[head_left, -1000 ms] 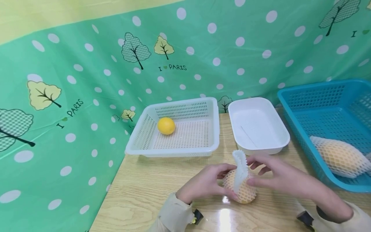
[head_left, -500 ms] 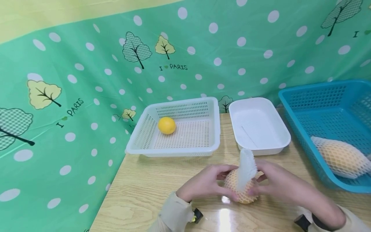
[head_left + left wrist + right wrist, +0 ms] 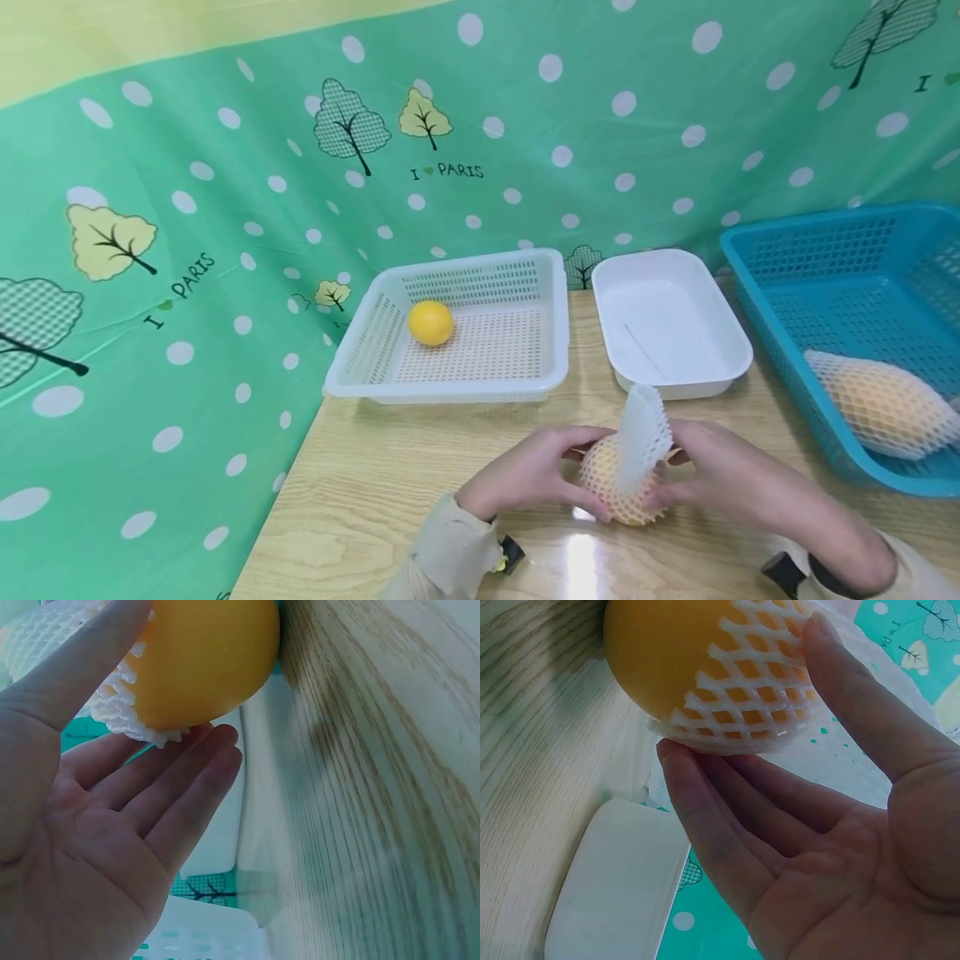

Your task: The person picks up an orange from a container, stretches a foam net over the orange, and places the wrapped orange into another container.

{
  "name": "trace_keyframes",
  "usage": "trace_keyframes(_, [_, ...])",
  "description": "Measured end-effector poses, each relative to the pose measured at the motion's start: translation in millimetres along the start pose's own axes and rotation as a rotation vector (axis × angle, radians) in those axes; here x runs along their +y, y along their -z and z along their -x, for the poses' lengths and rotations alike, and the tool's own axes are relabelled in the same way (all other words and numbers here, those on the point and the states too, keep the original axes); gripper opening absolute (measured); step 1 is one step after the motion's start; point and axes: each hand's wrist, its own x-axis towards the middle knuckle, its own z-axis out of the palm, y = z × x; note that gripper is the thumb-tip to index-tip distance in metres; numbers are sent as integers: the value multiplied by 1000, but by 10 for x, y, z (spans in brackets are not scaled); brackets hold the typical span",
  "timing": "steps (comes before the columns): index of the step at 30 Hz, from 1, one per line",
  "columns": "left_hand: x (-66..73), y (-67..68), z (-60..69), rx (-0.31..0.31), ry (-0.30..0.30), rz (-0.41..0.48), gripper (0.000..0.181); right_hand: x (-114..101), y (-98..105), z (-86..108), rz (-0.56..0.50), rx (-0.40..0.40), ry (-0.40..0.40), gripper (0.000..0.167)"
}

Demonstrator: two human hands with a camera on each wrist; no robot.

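A round yellow-orange fruit (image 3: 214,660) sits on the table, partly wrapped in a white foam fruit net (image 3: 643,429) whose loose end sticks up. Its lower part is bare in both wrist views. My left hand (image 3: 528,473) holds the net and fruit from the left, thumb on the mesh and fingers under its edge. From the right, my right hand (image 3: 723,467) pinches the net, its thumb (image 3: 847,686) on the mesh and its fingertips at the net's lower rim. Some fingers of both hands are hidden behind the fruit in the head view.
A white slotted basket (image 3: 450,390) at the back left holds a yellow fruit (image 3: 431,323). Beside it stands a white tray (image 3: 675,321). On the right, a blue basket (image 3: 795,379) holds a netted fruit (image 3: 885,407). A patterned green curtain (image 3: 247,167) hangs behind.
My right hand has closed in on the netted fruit from the right. The net's loose end has spread and leans further right. My left hand has barely moved.
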Motion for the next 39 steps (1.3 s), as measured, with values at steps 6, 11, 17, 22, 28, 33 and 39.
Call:
trace_keyframes(6, [13,-1,3,7,10,-43,80,26,-1,-12,-70,-46,2,50])
trace_keyframes(11, [18,-1,12,17,2,-77,80,50,3,-23,-103,-72,8,52])
trace_keyframes(17, [26,-7,10,18,12,-100,80,70,2,-27,-120,-83,36,50])
trace_keyframes(22, [28,-10,13,20,34,-97,79,88,-2,-26,-142,-95,52,49])
trace_keyframes(28, [35,-15,25,19,77,-112,79,111,-19,-28,-163,-108,51,49])
trace_keyframes(33, [49,-22,32,17,113,-122,77,119,-36,-39,-213,-140,31,51])
trace_keyframes(39, [60,-29,19,23,116,-146,77,146,-27,-41,-232,-154,42,52])
